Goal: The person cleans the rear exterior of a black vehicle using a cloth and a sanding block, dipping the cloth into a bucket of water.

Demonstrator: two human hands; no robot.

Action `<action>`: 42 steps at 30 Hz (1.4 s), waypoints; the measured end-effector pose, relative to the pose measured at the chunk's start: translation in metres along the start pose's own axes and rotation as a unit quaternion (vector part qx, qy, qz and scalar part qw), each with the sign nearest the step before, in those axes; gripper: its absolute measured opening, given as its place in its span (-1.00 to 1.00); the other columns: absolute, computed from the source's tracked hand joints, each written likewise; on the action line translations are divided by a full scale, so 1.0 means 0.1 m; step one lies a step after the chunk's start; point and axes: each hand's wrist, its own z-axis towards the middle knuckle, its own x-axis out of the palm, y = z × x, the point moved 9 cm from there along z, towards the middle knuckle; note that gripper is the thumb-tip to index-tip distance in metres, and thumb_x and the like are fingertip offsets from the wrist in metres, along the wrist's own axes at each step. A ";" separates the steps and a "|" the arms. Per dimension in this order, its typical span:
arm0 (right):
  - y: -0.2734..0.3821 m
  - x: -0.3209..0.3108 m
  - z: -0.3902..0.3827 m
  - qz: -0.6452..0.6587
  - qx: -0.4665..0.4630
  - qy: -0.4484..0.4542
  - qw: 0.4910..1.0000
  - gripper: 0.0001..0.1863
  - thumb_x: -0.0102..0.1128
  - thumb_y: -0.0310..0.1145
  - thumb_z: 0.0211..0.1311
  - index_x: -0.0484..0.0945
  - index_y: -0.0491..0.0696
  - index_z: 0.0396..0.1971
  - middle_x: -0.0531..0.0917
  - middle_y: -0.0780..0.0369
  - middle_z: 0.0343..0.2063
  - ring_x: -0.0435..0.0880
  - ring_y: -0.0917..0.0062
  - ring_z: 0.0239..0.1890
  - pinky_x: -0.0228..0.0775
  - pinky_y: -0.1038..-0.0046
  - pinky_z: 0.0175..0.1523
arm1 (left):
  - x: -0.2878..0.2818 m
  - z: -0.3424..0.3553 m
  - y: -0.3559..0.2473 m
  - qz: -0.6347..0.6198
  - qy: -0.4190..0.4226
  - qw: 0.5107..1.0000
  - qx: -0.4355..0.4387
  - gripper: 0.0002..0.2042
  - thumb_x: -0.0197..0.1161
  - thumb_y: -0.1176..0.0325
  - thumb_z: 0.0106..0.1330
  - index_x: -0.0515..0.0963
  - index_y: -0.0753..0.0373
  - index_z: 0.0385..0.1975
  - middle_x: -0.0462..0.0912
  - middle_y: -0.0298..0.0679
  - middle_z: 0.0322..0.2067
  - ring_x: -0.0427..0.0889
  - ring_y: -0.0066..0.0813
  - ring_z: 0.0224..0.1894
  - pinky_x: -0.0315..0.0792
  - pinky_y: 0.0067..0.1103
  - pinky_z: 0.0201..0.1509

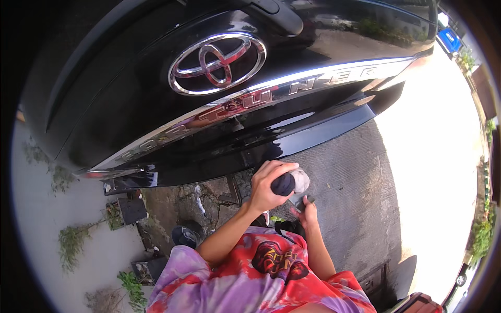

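Note:
In front of a black car's rear [130,99], my left hand [263,185] is closed around a round black object [283,184]. A greyish-white rounded piece [301,180] sits against its right side; I cannot tell whether the two are one thing. Just below and to the right, my right hand [309,211] grips a small, flat, dark greenish-grey object [302,202], partly covered by the fingers. Both hands are close together below the bumper [334,128], apart from the car.
A chrome oval emblem [180,65] and a chrome strip [323,74] cross the tailgate. Grey textured concrete [349,177] lies underneath, cracked near a square cover [227,195]. Potted plants [133,209] line the left wall. Bright sunlit ground [433,156] is at the right.

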 end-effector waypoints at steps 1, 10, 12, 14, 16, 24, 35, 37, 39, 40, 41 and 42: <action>-0.03 0.09 -0.06 0.109 0.025 0.029 0.993 -0.60 -0.03 -0.12 0.59 0.46 0.04 0.27 0.65 0.23 0.09 0.65 0.39 0.08 0.58 0.16 0.17 | 0.39 -0.17 0.17 -0.041 0.009 0.997 -0.061 -0.42 0.43 0.61 -0.14 0.66 0.20 0.05 0.69 -0.13 -0.07 0.68 -0.13 -0.03 0.54 -0.37 0.10; 2.25 -0.10 -0.28 0.063 -0.259 0.152 0.952 -0.53 -0.08 -0.06 0.58 0.50 -0.09 0.21 0.69 0.27 -0.12 0.67 0.56 -0.17 0.57 0.48 -0.06 | 2.40 -0.18 0.00 -0.036 -0.011 0.990 -0.133 -0.48 0.64 0.21 -0.04 0.64 0.04 -0.01 0.46 -0.21 0.24 0.35 -0.02 0.35 0.29 -0.14 0.33; 2.63 -0.24 -0.33 -0.006 -0.330 0.159 0.930 -0.52 -0.08 -0.05 0.58 0.51 -0.11 0.20 0.69 0.27 -0.14 0.66 0.57 -0.18 0.56 0.51 -0.07 | 2.58 -0.06 -0.07 -0.087 -0.070 0.980 -0.163 -0.47 0.66 0.12 -0.02 0.62 0.12 -0.05 0.55 -0.17 0.13 0.49 -0.05 0.23 0.38 -0.19 0.24; 2.99 -0.23 -0.33 -0.095 -0.420 0.151 0.890 -0.51 -0.07 -0.04 0.57 0.51 -0.12 0.19 0.69 0.27 -0.15 0.66 0.59 -0.20 0.55 0.53 -0.08 | 2.71 0.11 -0.11 -0.126 -0.117 0.963 -0.207 -0.45 0.64 0.04 0.00 0.60 0.22 -0.10 0.61 -0.12 0.01 0.61 -0.06 0.07 0.46 -0.24 0.14; 3.37 -0.20 -0.33 -0.194 -0.527 0.105 0.821 -0.50 -0.07 -0.04 0.57 0.51 -0.13 0.18 0.69 0.27 -0.17 0.66 0.60 -0.22 0.54 0.56 -0.09 | 2.62 0.31 -0.19 -0.084 -0.205 0.953 -0.208 -0.60 0.60 0.19 0.04 0.60 0.29 -0.26 0.68 -0.16 -0.27 0.72 -0.20 -0.24 0.56 -0.40 -0.07; 3.80 -0.56 0.01 -0.218 -0.434 0.113 0.867 -0.69 -0.02 -0.33 0.56 0.60 -0.16 0.07 0.67 0.30 -0.27 0.57 0.63 -0.29 0.42 0.54 -0.20 | 0.87 1.11 -1.35 0.113 -0.393 0.912 0.040 -0.77 0.35 0.62 0.10 0.51 0.30 -0.27 0.60 -0.34 -0.22 0.55 -0.66 -0.15 0.45 -0.64 0.02; 3.00 -1.97 0.64 -0.165 -0.249 -0.007 0.954 -0.80 0.07 -0.38 0.51 0.62 -0.17 -0.10 0.69 0.27 -0.28 0.59 0.61 -0.35 0.45 0.51 -0.32 | 1.33 2.81 -2.18 0.475 -0.325 0.729 0.370 -0.73 0.44 0.50 -0.34 0.63 0.08 -0.53 0.68 -0.39 -0.33 0.57 -0.32 -0.26 0.44 -0.42 -0.14; 3.09 -2.13 0.62 -0.144 -0.252 -0.034 0.956 -0.81 0.09 -0.38 0.51 0.62 -0.16 -0.10 0.69 0.27 -0.27 0.60 0.60 -0.33 0.45 0.51 -0.32 | 1.89 3.48 -2.37 0.451 -0.303 0.722 0.429 -0.72 0.51 0.38 -0.34 0.64 0.01 -0.52 0.63 -0.48 -0.36 0.55 -0.30 -0.29 0.50 -0.41 -0.30; 3.28 -2.44 0.81 -0.138 -0.265 -0.065 0.952 -0.74 0.09 -0.29 0.54 0.60 -0.14 0.00 0.69 0.27 -0.19 0.64 0.56 -0.22 0.47 0.47 -0.23 | 2.48 4.20 -2.61 0.451 -0.251 0.743 0.425 -0.62 0.54 0.38 -0.34 0.66 -0.06 -0.40 0.61 -0.53 -0.28 0.55 -0.29 -0.20 0.57 -0.39 -0.24; 3.37 -2.49 0.83 -0.115 -0.268 -0.081 0.953 -0.73 0.08 -0.28 0.54 0.60 -0.13 0.01 0.69 0.27 -0.16 0.64 0.55 -0.19 0.48 0.45 -0.19 | 2.72 4.57 -2.69 0.451 -0.241 0.749 0.422 -0.65 0.55 0.34 -0.31 0.68 -0.08 -0.40 0.63 -0.52 -0.25 0.57 -0.28 -0.15 0.58 -0.36 -0.22; 3.42 -2.47 0.77 -0.096 -0.268 -0.089 0.954 -0.71 0.07 -0.26 0.55 0.60 -0.13 0.03 0.69 0.26 -0.14 0.64 0.54 -0.15 0.48 0.44 -0.15 | 2.78 4.77 -2.72 0.459 -0.232 0.751 0.415 -0.67 0.57 0.30 -0.27 0.70 -0.10 -0.40 0.65 -0.51 -0.23 0.59 -0.27 -0.09 0.59 -0.33 -0.19; 3.48 -2.54 0.73 -0.069 -0.264 -0.110 0.956 -0.71 0.07 -0.26 0.54 0.60 -0.13 0.03 0.69 0.26 -0.13 0.65 0.53 -0.14 0.48 0.44 -0.12 | 2.80 4.78 -2.73 0.456 -0.219 0.748 0.429 -0.66 0.57 0.31 -0.27 0.71 -0.10 -0.39 0.65 -0.51 -0.22 0.59 -0.26 -0.09 0.60 -0.32 -0.18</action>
